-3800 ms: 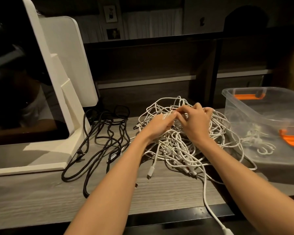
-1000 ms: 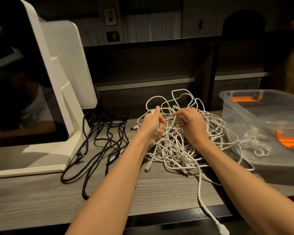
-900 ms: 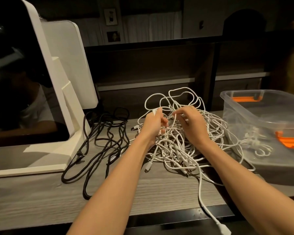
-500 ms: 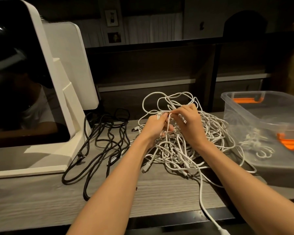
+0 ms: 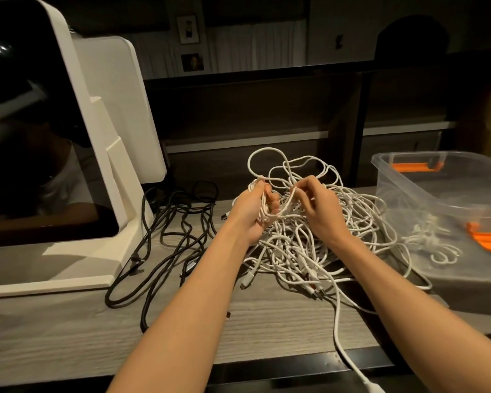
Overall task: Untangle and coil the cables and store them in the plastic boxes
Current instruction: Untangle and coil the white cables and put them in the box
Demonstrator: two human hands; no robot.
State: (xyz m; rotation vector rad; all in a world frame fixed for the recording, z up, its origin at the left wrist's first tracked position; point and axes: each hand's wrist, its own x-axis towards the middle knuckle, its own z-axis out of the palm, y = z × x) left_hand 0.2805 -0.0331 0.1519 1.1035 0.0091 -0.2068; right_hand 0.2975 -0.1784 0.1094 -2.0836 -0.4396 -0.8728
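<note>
Fingers of the left hand curl round a gathered bunch of white strands while the right hand pinches one strand just beside it, the white cable tangle heaped beneath both on the desk, the plastic box off rightward, nearer the right hand.

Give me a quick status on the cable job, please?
Left hand grips white strands; right hand pinches one. White tangle still knotted on table. Black cables untouched. Clear box holds one white bundle.
</note>
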